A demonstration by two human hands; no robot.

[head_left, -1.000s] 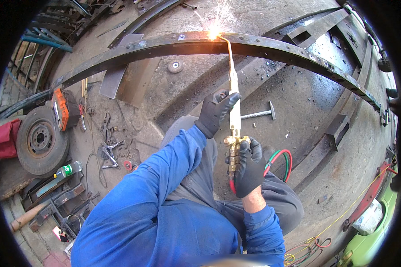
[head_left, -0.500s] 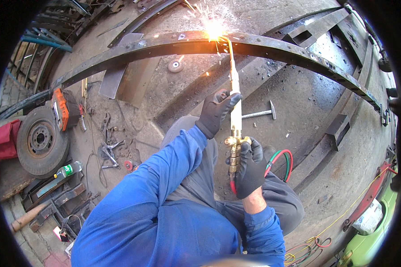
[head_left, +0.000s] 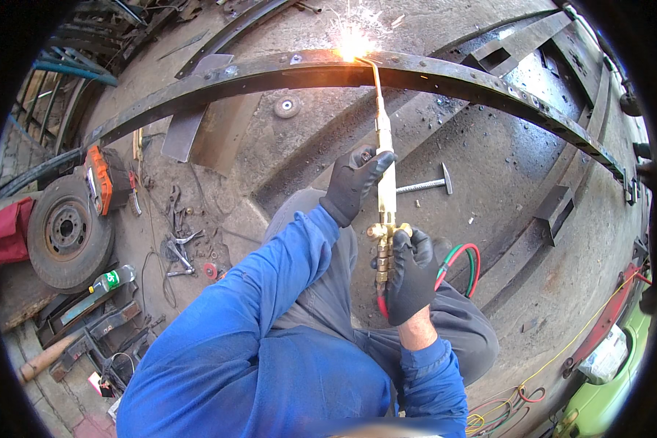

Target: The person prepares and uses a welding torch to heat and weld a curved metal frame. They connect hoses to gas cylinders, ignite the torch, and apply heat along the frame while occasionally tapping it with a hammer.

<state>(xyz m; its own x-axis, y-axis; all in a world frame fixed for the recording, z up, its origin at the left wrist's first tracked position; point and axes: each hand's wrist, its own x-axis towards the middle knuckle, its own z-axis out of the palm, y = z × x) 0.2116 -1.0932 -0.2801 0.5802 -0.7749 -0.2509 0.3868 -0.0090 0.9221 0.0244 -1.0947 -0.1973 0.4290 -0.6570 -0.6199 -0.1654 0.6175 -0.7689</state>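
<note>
A brass gas torch (head_left: 387,182) points away from me, its bent tip at a long dark steel beam (head_left: 445,74). Bright flame and sparks (head_left: 352,45) glare where tip and beam meet, hiding the metal there. My left hand (head_left: 355,182), in a black glove, is closed around the torch's barrel. Lower down, my gloved right hand (head_left: 411,281) grips the handle by the brass valves, with thumb and finger at the valve knob (head_left: 404,230). Red and green hoses (head_left: 460,264) loop out beside the right hand.
A hammer (head_left: 425,186) lies on the floor right of the torch. A small wheel (head_left: 287,107) rests under the beam. At left are a tire (head_left: 67,232), an orange-black case (head_left: 104,180), a plastic bottle (head_left: 113,278) and loose tools (head_left: 179,252). A green car body (head_left: 604,390) stands lower right.
Both hands and the torch hold nearly the same place. The spark spray at the tip has changed shape, with fewer sparks falling below the beam.
</note>
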